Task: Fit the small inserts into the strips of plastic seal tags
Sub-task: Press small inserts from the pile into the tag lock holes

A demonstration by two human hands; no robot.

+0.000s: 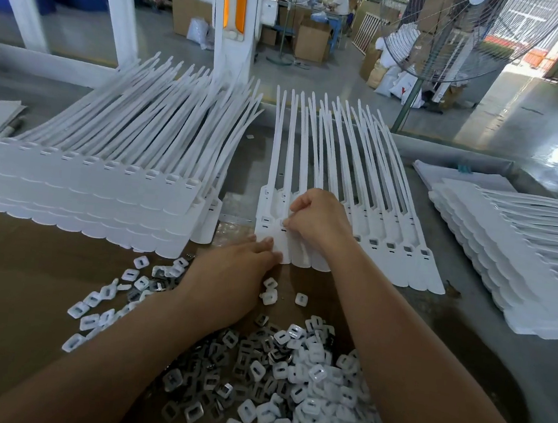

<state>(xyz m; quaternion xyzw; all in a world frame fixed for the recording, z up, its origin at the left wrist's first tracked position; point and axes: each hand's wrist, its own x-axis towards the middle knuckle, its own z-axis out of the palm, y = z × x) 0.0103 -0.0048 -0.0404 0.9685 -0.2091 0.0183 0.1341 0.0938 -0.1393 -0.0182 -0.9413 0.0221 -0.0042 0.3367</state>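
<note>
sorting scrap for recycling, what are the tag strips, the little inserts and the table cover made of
Tag strips: white moulded plastic, matt to satin; the thin tails bow upward, so it is flexible.
White inserts: similar white plastic, slightly glossy.
Grey inserts: likely metal, judging by their shiny reflective edges, though they are too small to be sure.
Table cover: looks like brown cardboard, dull and flat.

Strip sockets beneath the right hand are hidden; a pinched insert cannot be confirmed. The pile is cut off below
</note>
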